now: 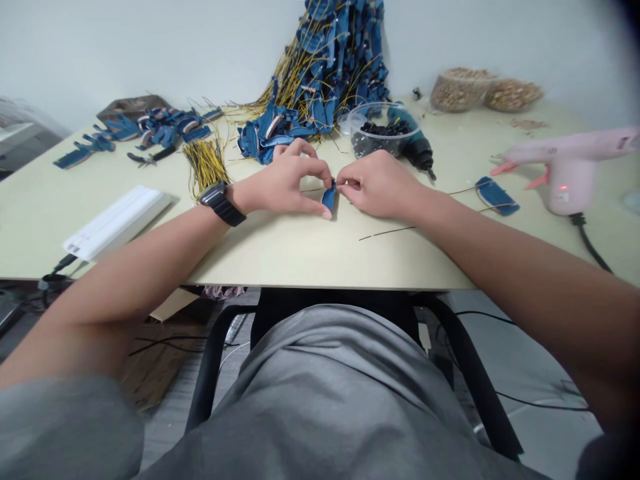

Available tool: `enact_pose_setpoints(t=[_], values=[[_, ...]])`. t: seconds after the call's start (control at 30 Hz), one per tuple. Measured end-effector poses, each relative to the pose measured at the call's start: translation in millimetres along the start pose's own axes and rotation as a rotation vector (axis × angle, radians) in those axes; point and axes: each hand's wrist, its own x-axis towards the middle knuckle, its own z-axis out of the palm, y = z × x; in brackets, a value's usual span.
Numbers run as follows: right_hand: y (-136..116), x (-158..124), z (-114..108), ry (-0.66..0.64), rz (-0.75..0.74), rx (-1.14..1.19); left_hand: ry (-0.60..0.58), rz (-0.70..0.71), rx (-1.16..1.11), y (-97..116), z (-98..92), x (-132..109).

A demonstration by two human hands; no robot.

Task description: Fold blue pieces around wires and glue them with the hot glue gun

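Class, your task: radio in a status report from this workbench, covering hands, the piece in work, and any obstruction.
Left hand and right hand pinching small blue strip. Thin wire running from it. Loose dark wire on tabletop below right hand, not blocking.

No words, numbers or brands can be read anywhere; the label (85,241) on the white box (135,213) and the small tag (561,196) on the pink glue gun (567,175) are too blurred to tell
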Motion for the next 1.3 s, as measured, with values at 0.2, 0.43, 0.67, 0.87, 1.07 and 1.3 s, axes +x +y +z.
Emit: enact_pose_setpoints(t=[0.2, 0.43, 0.67, 0.87, 1.07, 1.3], values=[[0.7, 0.2, 0.7, 0.003, -0.005, 0.007, -0.010, 0.000, -0.001, -1.3, 0.9, 0.5], [-1.9, 0.9, 1.0, -0.001, -0.008, -0.013, -0.034, -0.018, -0.009, -2.0, 0.7, 2.2], [2.5, -0.6, -0.5, 0.006, 0.035, 0.013, 0.005, -0.005, -0.019, -6.2, 3.0, 1.7], [1.4, -3.0, -7.0, 0.001, 0.048, -0.078, 0.016, 0.018, -0.008, -10.2, 4.5, 1.7], [-15.2, -5.4, -8.9, -0.017, 0.038, -0.196, 0.013, 0.027, -0.006, -7.9, 3.1, 1.4], [-13.4, -5.4, -5.2, -0.020, 0.002, -0.225, 0.010, 0.021, 0.001, -5.7, 2.5, 1.4]])
